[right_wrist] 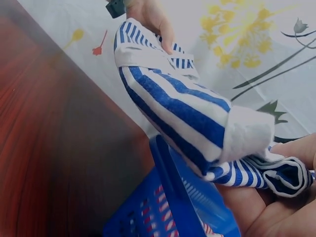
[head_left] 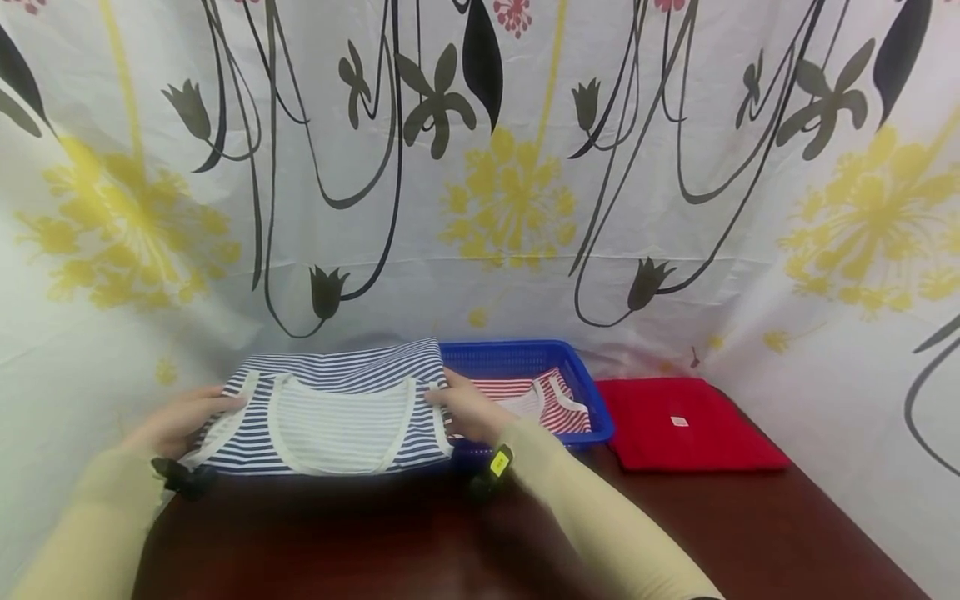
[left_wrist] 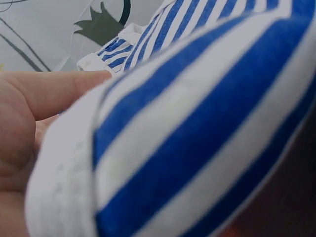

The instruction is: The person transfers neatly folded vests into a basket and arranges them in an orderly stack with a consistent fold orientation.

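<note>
A folded blue-and-white striped tank top (head_left: 337,425) with white trim is stretched between both hands, close over the back left of the table. My left hand (head_left: 191,417) grips its left edge, thumb on top; the left wrist view shows the thumb (left_wrist: 64,94) against the white trim. On the opposite edge, my right hand (head_left: 472,407) pinches the fabric beside the blue basket. The right wrist view shows the shirt (right_wrist: 182,106) sagging between the hands, its rolled layers at the right fingers. A red-and-white striped tank top (head_left: 558,404) lies inside the blue basket (head_left: 592,400).
To the right of the basket lies a folded red cloth (head_left: 697,425) with a small white label. The dark brown table (head_left: 360,542) meets a white floral curtain (head_left: 480,225) at the back and sides. A black band is on each wrist.
</note>
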`<state>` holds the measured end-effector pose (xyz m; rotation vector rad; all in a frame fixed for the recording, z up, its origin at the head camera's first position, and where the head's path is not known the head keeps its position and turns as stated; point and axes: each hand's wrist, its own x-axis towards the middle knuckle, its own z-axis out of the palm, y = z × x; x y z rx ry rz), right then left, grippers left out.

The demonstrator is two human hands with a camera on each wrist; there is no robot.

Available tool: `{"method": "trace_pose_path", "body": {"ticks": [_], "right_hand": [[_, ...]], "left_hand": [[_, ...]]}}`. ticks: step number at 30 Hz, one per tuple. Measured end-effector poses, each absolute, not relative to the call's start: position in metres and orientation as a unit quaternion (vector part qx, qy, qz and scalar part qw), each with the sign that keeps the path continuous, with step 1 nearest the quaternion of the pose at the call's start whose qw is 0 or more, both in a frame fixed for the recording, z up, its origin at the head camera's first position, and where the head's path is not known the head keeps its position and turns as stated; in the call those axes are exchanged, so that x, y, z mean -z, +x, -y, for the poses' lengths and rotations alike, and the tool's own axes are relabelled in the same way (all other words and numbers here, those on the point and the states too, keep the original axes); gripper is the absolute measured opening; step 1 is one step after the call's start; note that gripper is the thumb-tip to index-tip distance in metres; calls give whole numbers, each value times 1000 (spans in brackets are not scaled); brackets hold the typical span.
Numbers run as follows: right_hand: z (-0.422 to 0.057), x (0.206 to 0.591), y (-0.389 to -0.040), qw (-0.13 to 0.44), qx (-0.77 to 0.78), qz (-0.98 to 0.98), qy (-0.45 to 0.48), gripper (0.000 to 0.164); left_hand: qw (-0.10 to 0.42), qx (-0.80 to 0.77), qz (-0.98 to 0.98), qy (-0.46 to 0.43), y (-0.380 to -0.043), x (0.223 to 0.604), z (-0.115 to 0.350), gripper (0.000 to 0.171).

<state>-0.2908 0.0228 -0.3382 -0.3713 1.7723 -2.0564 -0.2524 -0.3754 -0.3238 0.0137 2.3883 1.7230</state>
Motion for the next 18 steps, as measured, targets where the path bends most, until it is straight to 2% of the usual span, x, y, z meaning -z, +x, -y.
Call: {"method": "trace_pose_path", "body": {"ticks": [5,12,18], "right_hand": [[-38,338,-290,200,732,-636,-138,56],[-58,340,-289,197,731,-638,-138,57],[-78,338,-288,199,734,-635,-138,56]], "left_hand": [[108,-597,-795,18,-254,325,363,42],[123,-634,-763,19,-256,331,347,36],[107,-637,-763,13,-262,334,329,49]]}}
